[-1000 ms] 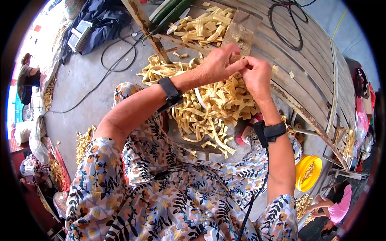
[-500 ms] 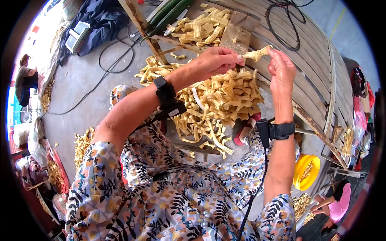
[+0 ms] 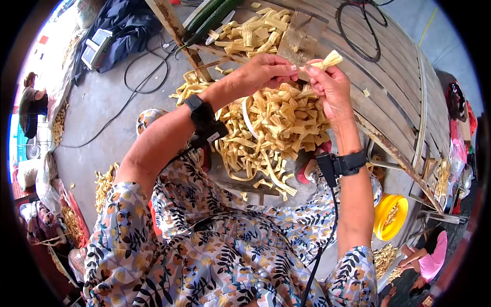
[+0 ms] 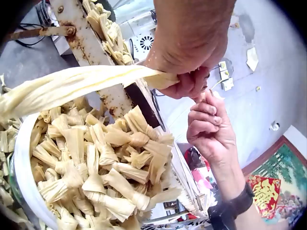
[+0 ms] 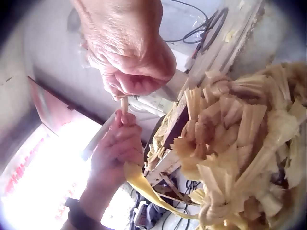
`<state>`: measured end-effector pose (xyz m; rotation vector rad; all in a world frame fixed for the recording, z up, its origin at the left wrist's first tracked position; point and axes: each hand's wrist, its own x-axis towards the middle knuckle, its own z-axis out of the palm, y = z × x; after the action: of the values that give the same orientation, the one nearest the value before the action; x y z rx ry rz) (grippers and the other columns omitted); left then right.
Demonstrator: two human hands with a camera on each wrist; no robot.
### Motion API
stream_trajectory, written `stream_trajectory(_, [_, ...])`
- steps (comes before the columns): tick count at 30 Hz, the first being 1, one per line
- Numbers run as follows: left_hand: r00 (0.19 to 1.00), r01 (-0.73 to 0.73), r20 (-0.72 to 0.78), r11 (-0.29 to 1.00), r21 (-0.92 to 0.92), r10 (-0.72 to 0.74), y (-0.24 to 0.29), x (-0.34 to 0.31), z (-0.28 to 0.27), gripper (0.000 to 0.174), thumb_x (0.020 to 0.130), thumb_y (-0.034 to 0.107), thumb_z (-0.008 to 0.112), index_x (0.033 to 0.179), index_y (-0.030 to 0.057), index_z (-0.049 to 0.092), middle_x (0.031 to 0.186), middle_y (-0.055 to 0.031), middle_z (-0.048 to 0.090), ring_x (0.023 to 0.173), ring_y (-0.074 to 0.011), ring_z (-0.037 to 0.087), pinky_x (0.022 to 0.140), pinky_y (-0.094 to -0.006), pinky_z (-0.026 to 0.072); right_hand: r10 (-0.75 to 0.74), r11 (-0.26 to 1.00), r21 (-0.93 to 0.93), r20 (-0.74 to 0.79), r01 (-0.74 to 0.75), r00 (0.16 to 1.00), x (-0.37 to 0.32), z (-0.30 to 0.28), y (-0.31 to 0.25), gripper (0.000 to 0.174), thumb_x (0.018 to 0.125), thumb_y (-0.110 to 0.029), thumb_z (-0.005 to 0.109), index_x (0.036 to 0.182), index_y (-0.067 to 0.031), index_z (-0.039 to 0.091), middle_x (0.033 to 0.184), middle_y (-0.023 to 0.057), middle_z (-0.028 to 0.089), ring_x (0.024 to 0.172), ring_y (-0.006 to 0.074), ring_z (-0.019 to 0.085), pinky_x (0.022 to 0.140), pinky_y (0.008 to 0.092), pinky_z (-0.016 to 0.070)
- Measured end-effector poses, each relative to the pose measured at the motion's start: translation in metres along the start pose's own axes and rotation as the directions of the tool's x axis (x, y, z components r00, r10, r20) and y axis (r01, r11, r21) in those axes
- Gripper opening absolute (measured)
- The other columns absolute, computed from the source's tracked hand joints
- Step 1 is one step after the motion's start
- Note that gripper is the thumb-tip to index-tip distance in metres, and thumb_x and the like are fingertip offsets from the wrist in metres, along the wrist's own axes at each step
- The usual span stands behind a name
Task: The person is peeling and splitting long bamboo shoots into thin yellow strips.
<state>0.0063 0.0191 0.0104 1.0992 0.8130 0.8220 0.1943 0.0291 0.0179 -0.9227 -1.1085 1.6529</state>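
Observation:
Both hands meet above a heap of knotted tofu-skin strips (image 3: 291, 117). My left hand (image 3: 266, 72) pinches one end of a short piece, seen as a narrow stub (image 5: 124, 104) between the hands in the right wrist view. A long pale-yellow strip (image 4: 72, 86) also trails from the left fingers down toward the heap. My right hand (image 3: 331, 88) holds the same short piece between thumb and fingers, and its fanned end (image 3: 331, 60) sticks out past them. The piece's middle is hidden by the fingers.
A slatted wooden table (image 3: 388, 97) stands ahead, bearing cut strips (image 3: 255, 33), a board (image 3: 302, 36) and cucumbers (image 3: 209, 20). A white rim (image 4: 24, 167) borders the heap. A yellow bucket (image 3: 378, 220) sits at the right, with a person in pink (image 3: 433, 258) beyond.
The hands were together, then parted with a twisted piece stretched between them. Now they are close again, the right hand having moved left, and the fanned end shows above its fingers.

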Motion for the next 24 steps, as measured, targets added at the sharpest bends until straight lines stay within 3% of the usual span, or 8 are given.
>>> stream_trajectory(1, [0.999, 0.013, -0.042, 0.999, -0.043, -0.015, -0.001, 0.002, -0.001, 0.023, 0.087, 0.022, 0.052, 0.088, 0.0009, 0.06, 0.057, 0.0063, 0.04, 0.048, -0.0023, 0.029, 0.043, -0.0167, 0.0235, -0.008, 1.0, -0.012, -0.023, 0.008, 1.0, 0.001, 0.0, -0.003, 0.017, 0.075, -0.008, 0.065, 0.088, 0.0003, 0.06, 0.067, 0.0016, 0.055, 0.05, 0.0018, 0.041, 0.042, 0.0144, 0.0302])
stream_trajectory(4, [0.998, 0.026, 0.052, 0.998, -0.056, -0.023, 0.001, 0.006, -0.01, 0.021, 0.087, 0.021, 0.053, 0.088, 0.002, 0.061, 0.057, 0.0052, 0.044, 0.048, -0.0018, 0.034, 0.043, -0.0162, 0.0254, 0.02, 1.0, 0.002, -0.055, -0.02, 0.998, 0.004, -0.001, -0.002, 0.015, 0.074, -0.007, 0.065, 0.086, 0.0011, 0.06, 0.065, 0.0013, 0.053, 0.048, 0.0016, 0.039, 0.041, 0.0148, 0.0282])
stream_trajectory(6, [0.998, -0.042, 0.046, 0.973, 0.229, 0.033, 0.008, 0.001, -0.014, 0.019, 0.086, 0.02, 0.053, 0.087, 0.0034, 0.062, 0.058, 0.0041, 0.047, 0.049, -0.0023, 0.039, 0.043, -0.0158, 0.028, 0.027, 0.999, 0.02, -0.079, -0.025, 0.997, 0.009, -0.004, 0.0, 0.014, 0.074, -0.007, 0.066, 0.085, 0.0009, 0.06, 0.064, 0.0011, 0.053, 0.048, 0.0016, 0.039, 0.041, 0.0149, 0.0281])
stream_trajectory(10, [0.974, -0.188, 0.025, 0.74, 0.646, 0.226, 0.019, 0.014, -0.033, 0.017, 0.086, 0.019, 0.053, 0.087, 0.0049, 0.062, 0.062, 0.0018, 0.053, 0.052, -0.004, 0.047, 0.043, -0.0163, 0.0331, -0.023, 0.997, 0.062, -0.178, 0.035, 0.984, 0.032, -0.018, -0.012, 0.012, 0.076, -0.01, 0.065, 0.081, -0.0015, 0.06, 0.063, 0.0004, 0.052, 0.048, 0.0017, 0.04, 0.041, 0.0144, 0.0315])
stream_trajectory(11, [0.974, -0.142, -0.044, 0.752, 0.644, 0.221, 0.02, 0.019, -0.04, 0.018, 0.085, 0.018, 0.053, 0.087, 0.0037, 0.063, 0.061, 0.0025, 0.052, 0.05, -0.0044, 0.044, 0.044, -0.0182, 0.033, -0.031, 0.996, 0.075, -0.187, 0.045, 0.982, 0.04, -0.02, -0.011, 0.011, 0.076, -0.011, 0.066, 0.08, -0.002, 0.06, 0.063, 0.0007, 0.052, 0.048, 0.0019, 0.04, 0.041, 0.0145, 0.0323])
stream_trajectory(14, [0.888, -0.235, -0.116, 0.656, 0.717, 0.445, 0.03, 0.042, -0.045, 0.019, 0.084, 0.019, 0.054, 0.085, 0.0022, 0.064, 0.06, 0.0031, 0.05, 0.051, -0.0042, 0.041, 0.044, -0.0206, 0.0325, -0.055, 0.991, 0.107, -0.254, 0.084, 0.966, 0.06, -0.018, -0.009, 0.012, 0.076, -0.014, 0.067, 0.077, -0.0031, 0.06, 0.064, 0.0017, 0.054, 0.048, 0.0026, 0.042, 0.042, 0.0148, 0.0344])
stream_trajectory(19, [0.821, -0.199, -0.201, 0.597, 0.777, 0.535, 0.022, 0.067, -0.055, 0.019, 0.082, 0.019, 0.057, 0.084, 0.0017, 0.064, 0.061, 0.0012, 0.052, 0.052, -0.0044, 0.04, 0.046, -0.0223, 0.0337, -0.082, 0.984, 0.12, -0.334, 0.128, 0.939, 0.081, -0.014, 0.002, 0.015, 0.074, -0.015, 0.068, 0.073, -0.0025, 0.059, 0.064, 0.003, 0.056, 0.047, 0.0042, 0.044, 0.042, 0.0158, 0.0371])
stream_trajectory(24, [0.806, -0.144, -0.249, 0.585, 0.798, 0.538, 0.014, 0.08, -0.063, 0.02, 0.08, 0.021, 0.059, 0.083, 0.0016, 0.064, 0.066, -0.0039, 0.059, 0.056, -0.0099, 0.05, 0.052, -0.0251, 0.0399, -0.081, 0.986, 0.106, -0.352, 0.126, 0.933, 0.094, -0.019, 0.009, 0.016, 0.074, -0.015, 0.068, 0.072, -0.002, 0.059, 0.063, 0.0033, 0.056, 0.047, 0.005, 0.045, 0.041, 0.0161, 0.0364])
